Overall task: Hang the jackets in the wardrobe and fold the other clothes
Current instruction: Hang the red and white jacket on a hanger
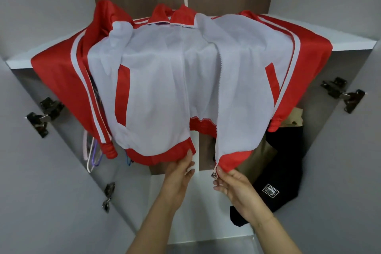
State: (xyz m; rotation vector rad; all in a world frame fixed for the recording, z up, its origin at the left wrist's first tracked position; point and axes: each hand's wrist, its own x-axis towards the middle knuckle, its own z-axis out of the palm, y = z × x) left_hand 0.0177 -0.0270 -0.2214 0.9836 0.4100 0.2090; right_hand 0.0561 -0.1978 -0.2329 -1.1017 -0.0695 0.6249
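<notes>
I see the red-and-white track jacket [165, 72] hanging unzipped in the open wardrobe [51, 171], below its shelf [350, 41]. My left hand [181, 173] pinches the left hem; my right hand [235, 187] pinches the right hem beside the zipper pull [214, 175]. A black garment [282, 171] hangs behind, right.

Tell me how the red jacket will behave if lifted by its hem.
Likely floppy: the jacket drapes and wrinkles where it hangs. Probably light, since the left hand and right hand hold its hem by the fingers alone. The smooth fabric may slip.
</notes>
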